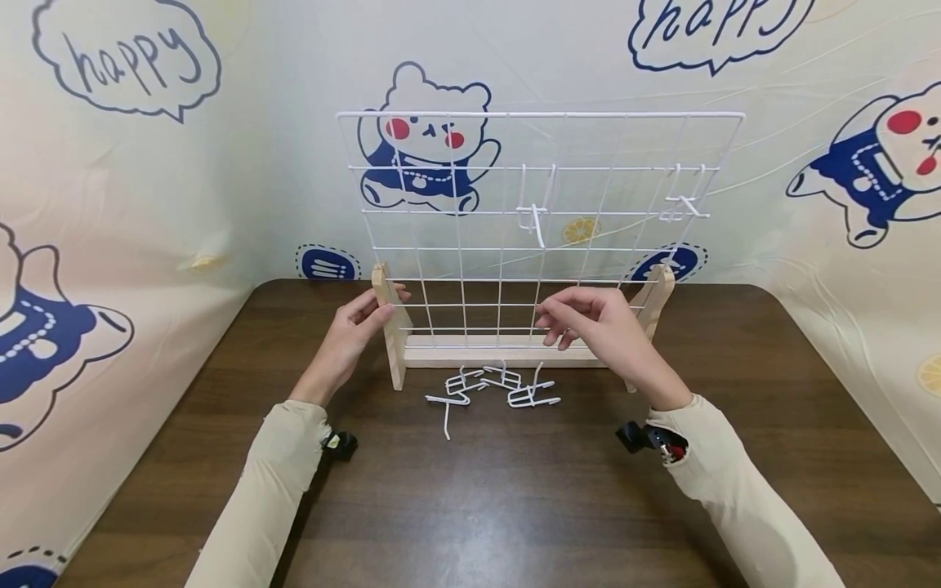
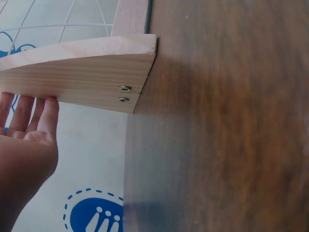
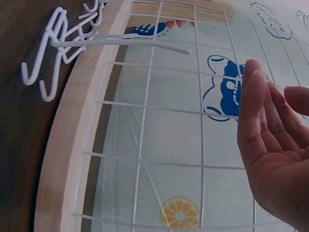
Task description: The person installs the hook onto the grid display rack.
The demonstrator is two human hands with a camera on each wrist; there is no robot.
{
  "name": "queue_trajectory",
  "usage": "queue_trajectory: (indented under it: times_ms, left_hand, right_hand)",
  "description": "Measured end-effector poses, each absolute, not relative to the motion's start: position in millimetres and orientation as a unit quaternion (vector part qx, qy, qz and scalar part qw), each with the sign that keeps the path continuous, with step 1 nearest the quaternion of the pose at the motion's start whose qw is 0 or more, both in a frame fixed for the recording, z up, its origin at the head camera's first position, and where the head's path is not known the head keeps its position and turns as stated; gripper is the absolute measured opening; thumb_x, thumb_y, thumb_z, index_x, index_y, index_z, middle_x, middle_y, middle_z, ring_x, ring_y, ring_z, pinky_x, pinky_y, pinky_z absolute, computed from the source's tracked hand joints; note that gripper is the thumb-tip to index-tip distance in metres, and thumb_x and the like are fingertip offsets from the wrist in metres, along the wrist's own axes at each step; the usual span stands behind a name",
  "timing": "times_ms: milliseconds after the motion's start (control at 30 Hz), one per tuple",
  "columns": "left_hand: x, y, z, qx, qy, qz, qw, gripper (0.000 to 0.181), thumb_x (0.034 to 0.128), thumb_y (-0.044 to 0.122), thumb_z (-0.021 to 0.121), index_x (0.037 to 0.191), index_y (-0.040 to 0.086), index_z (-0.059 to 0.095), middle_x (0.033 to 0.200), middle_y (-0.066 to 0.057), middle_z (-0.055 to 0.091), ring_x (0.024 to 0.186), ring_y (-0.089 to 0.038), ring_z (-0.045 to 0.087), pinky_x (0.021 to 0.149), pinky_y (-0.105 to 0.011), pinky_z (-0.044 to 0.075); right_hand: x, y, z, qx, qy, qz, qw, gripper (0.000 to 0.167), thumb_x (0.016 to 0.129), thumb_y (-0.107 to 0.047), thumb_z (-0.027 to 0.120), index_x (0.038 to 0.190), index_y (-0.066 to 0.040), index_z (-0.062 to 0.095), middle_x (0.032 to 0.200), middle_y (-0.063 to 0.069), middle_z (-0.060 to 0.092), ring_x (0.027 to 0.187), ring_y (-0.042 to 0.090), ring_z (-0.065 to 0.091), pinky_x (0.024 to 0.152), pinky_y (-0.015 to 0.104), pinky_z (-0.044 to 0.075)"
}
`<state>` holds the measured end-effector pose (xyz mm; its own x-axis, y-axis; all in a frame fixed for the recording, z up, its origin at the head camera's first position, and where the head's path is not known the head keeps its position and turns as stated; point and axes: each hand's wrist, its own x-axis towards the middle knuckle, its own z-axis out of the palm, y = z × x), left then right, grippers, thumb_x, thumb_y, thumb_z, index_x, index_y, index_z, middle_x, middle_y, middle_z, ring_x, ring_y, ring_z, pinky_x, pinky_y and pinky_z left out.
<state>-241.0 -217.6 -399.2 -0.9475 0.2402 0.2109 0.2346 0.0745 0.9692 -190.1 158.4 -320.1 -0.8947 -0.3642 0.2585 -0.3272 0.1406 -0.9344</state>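
A white wire grid (image 1: 500, 248) stands upright in a wooden base (image 1: 500, 353) with a wooden side piece at each end. My left hand (image 1: 351, 339) grips the left side piece (image 2: 82, 72), thumb in front and fingers round its back edge. My right hand (image 1: 606, 327) is in front of the grid's lower right, fingers loosely bent and nothing between them, as the right wrist view (image 3: 275, 140) also shows. One white hook (image 1: 537, 216) hangs at the grid's upper middle, another hook (image 1: 684, 202) near its right edge. Several loose white hooks (image 1: 524, 398) lie before the base.
The brown table (image 1: 470, 506) extends around the rack. Behind it hangs a pale cloth (image 1: 294, 163) printed with bears, words and orange slices. A dark wrist camera (image 1: 341, 446) sits at the left cuff, another camera (image 1: 647, 438) at the right cuff.
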Motion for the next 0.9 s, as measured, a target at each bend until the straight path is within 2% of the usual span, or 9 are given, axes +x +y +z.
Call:
queue_trajectory:
  times_ms: [133,233,567,800,900]
  left_hand:
    - [-240.9,-217.7,-399.9,0.163,0.733,0.661,0.004,0.045,0.1034,0.026,0.055,0.143,0.006,0.050,0.144,-0.023,0.050,0.134,-0.028,0.045,0.115,-0.055,0.027]
    - [-240.3,-217.4,-400.2,0.163,0.733,0.660,0.004,0.043,0.1033,0.027,0.055,0.142,0.009,0.052,0.144,-0.023,0.050,0.134,-0.028,0.046,0.115,-0.055,0.028]
    - [-239.6,-216.6,-401.5,0.158,0.732,0.662,0.005,0.039,0.1029,0.027,0.056,0.140,0.014,0.056,0.142,-0.020,0.053,0.134,-0.028,0.046,0.114,-0.053,0.029]
    - [-239.8,-216.7,-399.8,0.159,0.729,0.666,0.000,0.040,0.1027,0.027,0.057,0.139,0.010,0.055,0.138,-0.012,0.058,0.135,-0.033,0.045,0.114,-0.053,0.030]
    - [-239.8,-216.8,-398.8,0.160,0.731,0.664,0.001,0.041,0.1031,0.027,0.056,0.140,0.009,0.055,0.140,-0.015,0.056,0.135,-0.033,0.044,0.115,-0.054,0.028]
  right_hand:
    - [-186.7,159.8,-325.2,-0.230,0.759,-0.608,0.026,0.022,0.101,-0.015,0.060,0.110,0.003,0.070,0.096,0.023,0.071,0.074,0.026,0.070,0.066,0.036,0.059]
    - [-185.2,160.7,-330.4,-0.233,0.764,-0.601,0.030,0.020,0.101,-0.014,0.060,0.109,0.001,0.071,0.095,0.025,0.070,0.074,0.027,0.070,0.065,0.037,0.059]
    - [-182.0,162.2,-353.3,-0.227,0.790,-0.567,0.057,0.018,0.100,-0.014,0.061,0.110,-0.003,0.071,0.092,0.010,0.073,0.075,0.023,0.070,0.065,0.036,0.059]
    - [-181.7,158.9,-359.7,-0.228,0.816,-0.527,0.065,0.017,0.098,-0.020,0.066,0.107,-0.006,0.071,0.087,0.015,0.072,0.072,0.023,0.068,0.065,0.035,0.058]
    - [-183.1,157.3,-362.8,-0.241,0.833,-0.494,0.067,0.018,0.096,-0.020,0.068,0.106,-0.006,0.072,0.087,0.015,0.072,0.074,0.027,0.067,0.065,0.031,0.057]
